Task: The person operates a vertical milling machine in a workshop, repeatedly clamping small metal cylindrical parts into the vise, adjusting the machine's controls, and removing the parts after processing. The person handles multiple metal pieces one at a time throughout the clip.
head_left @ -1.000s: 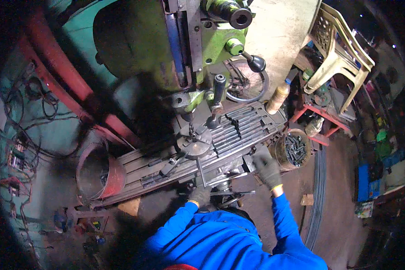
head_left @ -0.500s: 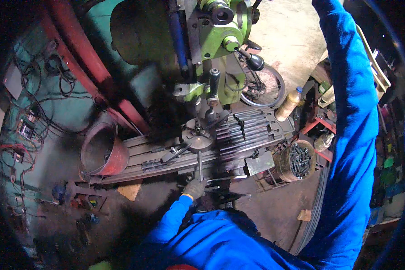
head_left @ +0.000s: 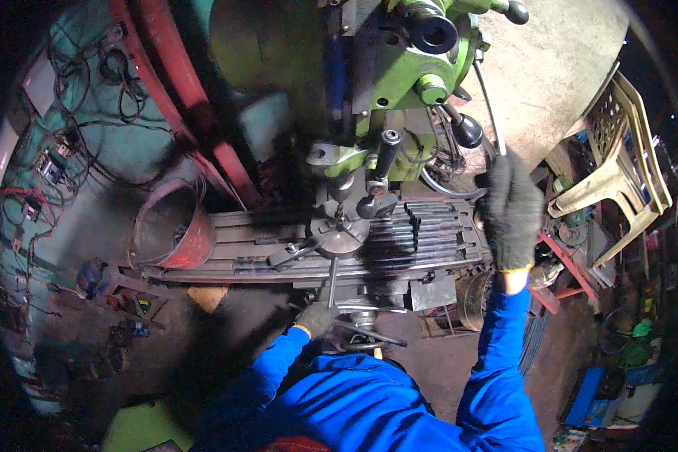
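Note:
My left hand (head_left: pixel 316 320), in a dark work glove, is closed around the lower end of a metal bar (head_left: pixel 333 282). The bar runs up to the round metal chuck (head_left: pixel 342 239) on the machine table (head_left: pixel 233 226). My right hand (head_left: pixel 512 215), gloved and slightly smeared, is wrapped round the end of a feed lever (head_left: pixel 490 102) of the green drill press (head_left: pixel 407 68); its knob is hidden in my fingers. Just above the chuck is the machine's spindle end (head_left: pixel 340 188). Several dark metal rods (head_left: pixel 433 233) lie side by side on the table, right of the chuck.
A red bucket (head_left: pixel 192 245) stands at the table's left end. Another lever with a black knob (head_left: pixel 467 132) sticks out left of my right hand. A pale plastic chair (head_left: pixel 614 166) is at the right. Below the table are crank handles (head_left: pixel 369 331) near my body.
My right arm, stretched far upward before with the hand out of view, has come down and nearer, pulling the lever. The view has shifted; my left hand stays on the bar.

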